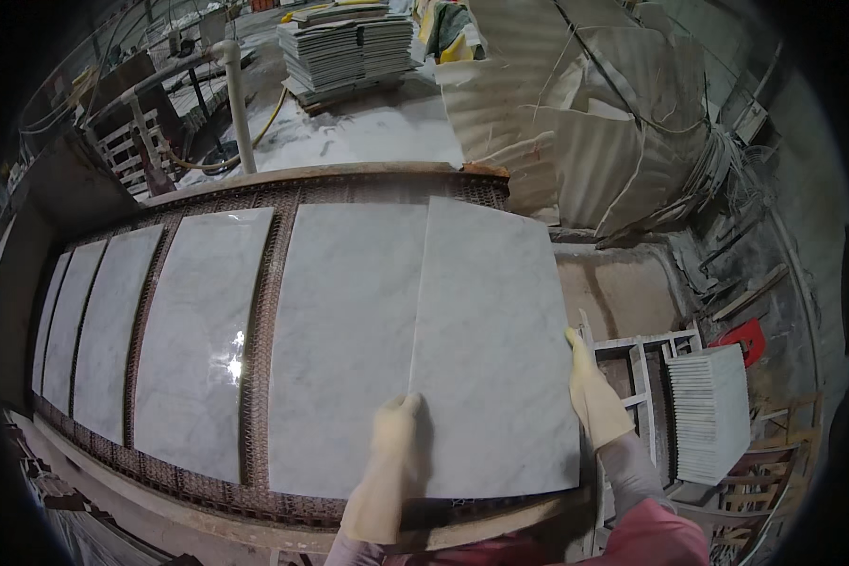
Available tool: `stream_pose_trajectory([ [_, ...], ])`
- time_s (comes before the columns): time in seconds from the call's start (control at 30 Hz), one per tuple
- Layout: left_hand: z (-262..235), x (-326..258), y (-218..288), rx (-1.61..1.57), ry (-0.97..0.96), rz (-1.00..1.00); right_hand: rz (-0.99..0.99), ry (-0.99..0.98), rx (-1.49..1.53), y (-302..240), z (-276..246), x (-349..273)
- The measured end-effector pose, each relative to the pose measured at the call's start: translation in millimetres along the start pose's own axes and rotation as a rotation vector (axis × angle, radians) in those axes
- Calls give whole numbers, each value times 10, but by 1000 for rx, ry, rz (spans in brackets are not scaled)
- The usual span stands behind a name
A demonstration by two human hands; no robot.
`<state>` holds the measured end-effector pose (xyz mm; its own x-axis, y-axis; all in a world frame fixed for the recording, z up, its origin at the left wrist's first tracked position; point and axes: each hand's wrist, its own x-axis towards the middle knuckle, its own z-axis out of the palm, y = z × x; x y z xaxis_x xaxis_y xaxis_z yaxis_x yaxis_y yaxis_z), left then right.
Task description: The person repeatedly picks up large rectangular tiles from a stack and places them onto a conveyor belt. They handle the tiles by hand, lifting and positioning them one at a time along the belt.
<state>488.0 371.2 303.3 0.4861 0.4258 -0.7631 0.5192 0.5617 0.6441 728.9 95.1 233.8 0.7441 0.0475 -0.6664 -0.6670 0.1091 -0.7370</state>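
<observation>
Two gloved hands gripping a white marble tile [491, 349], left hand [391, 462] clasping its near-left edge, right hand [590, 391] clamping its right edge, tile lying beyond the fingers on a mesh conveyor [259, 311].

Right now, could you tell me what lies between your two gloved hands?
In the head view, only the white marble tile lies between them: left hand grips its left edge, right hand its right edge.

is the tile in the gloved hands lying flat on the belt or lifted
Lifted at least partly: the marble tile overlaps the neighbouring tile and overhangs the mesh belt, with the left hand and right hand gripping its edges.
</observation>
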Motion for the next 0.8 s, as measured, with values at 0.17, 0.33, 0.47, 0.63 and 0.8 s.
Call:
stream_pose_trajectory([
  [0.17, 416, 172, -57, 84, 64, 23, -64, -5, -142, -124, -383, 804],
  [0.33, 570, 243, -194, 446, -34, 30, -252, 207, -530, -168, -575, 1041],
  [0.47, 685, 94, -36, 1072, -96, 208, -99, 61, -435, -259, -669, 1171],
  [0.63, 395, -340, 449, 603, 51, 588, -114, 45, -489, -187, -733, 1250],
  [0.8, -104, -391, 601, 398, 161, 585, -205, 207, -689, -207, -557, 1058],
])
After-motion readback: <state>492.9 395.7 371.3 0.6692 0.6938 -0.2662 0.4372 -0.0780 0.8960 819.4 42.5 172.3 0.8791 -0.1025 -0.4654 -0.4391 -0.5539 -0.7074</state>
